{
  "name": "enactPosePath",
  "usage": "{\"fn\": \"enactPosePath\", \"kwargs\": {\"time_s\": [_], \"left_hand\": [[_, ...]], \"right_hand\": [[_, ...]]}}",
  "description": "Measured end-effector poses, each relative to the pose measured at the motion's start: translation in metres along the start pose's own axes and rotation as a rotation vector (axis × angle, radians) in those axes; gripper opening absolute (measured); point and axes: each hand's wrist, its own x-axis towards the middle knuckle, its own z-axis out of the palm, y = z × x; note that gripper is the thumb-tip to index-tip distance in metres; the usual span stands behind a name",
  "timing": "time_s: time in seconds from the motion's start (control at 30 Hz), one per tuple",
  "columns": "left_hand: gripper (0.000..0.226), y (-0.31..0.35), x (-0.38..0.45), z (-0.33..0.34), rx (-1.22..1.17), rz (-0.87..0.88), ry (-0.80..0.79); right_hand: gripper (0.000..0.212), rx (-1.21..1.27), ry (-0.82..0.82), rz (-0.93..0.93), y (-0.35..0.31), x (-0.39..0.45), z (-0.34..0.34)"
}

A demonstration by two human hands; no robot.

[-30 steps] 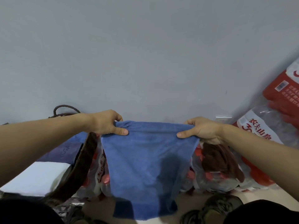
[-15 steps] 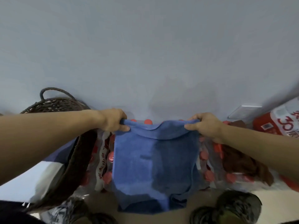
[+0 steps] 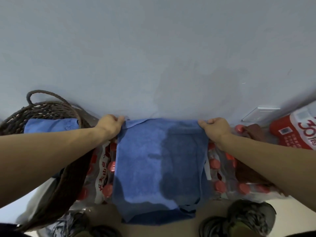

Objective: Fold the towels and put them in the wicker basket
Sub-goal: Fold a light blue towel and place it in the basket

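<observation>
A blue towel point(image 3: 147, 161) lies spread over packs of bottled water in front of me, its near edge hanging down toward the floor. My left hand point(image 3: 110, 124) grips its far left corner and my right hand point(image 3: 216, 128) grips its far right corner, both close to the wall. The dark wicker basket point(image 3: 51, 108) stands at the left with a blue towel point(image 3: 49, 125) lying inside it. A brown towel point(image 3: 253, 134) lies on the bottle packs at the right.
Shrink-wrapped packs of red-capped water bottles point(image 3: 220, 185) sit under the towel against the grey wall point(image 3: 153, 48). A red and white package point(image 3: 297, 132) lies at the far right. My two dark shoes point(image 3: 239, 218) stand on the beige floor below.
Both hands have carried the towel's top edge forward and down toward the wall, so the towel went from hanging in the air to lying over the bottle packs. The view tilted down, showing more basket.
</observation>
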Motion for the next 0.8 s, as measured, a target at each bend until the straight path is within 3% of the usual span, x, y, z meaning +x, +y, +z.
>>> {"fn": "enactPosePath", "kwargs": {"time_s": [0.1,0.2,0.3,0.37,0.43,0.6,0.7,0.8], "left_hand": [[0.049,0.003,-0.003,0.0,-0.1,-0.062,-0.075],[0.034,0.002,-0.01,0.003,-0.045,-0.04,-0.066],[0.028,-0.007,-0.018,0.006,0.038,-0.062,-0.052],[0.031,-0.007,-0.022,0.002,-0.072,-0.12,-0.089],[0.037,-0.003,-0.031,-0.005,-0.238,-0.183,-0.18],[0.035,-0.015,-0.071,-0.004,0.029,-0.167,-0.252],[0.047,-0.007,-0.084,0.001,0.171,-0.144,-0.195],[0.061,-0.009,-0.107,0.019,0.194,-0.198,-0.106]], "right_hand": [[0.055,0.051,0.0,0.06,-0.001,-0.005,0.003],[0.042,0.068,-0.054,0.026,0.004,-0.014,0.001],[0.039,0.022,0.026,-0.088,0.013,-0.023,-0.003],[0.036,-0.024,0.052,-0.117,0.016,-0.027,-0.01],[0.037,-0.092,-0.042,-0.124,0.015,-0.032,-0.019],[0.047,-0.383,-0.246,-0.151,0.009,-0.061,-0.042],[0.051,-0.304,-0.346,-0.004,0.013,-0.093,-0.041],[0.06,-0.285,-0.246,-0.099,0.025,-0.124,-0.032]]}}
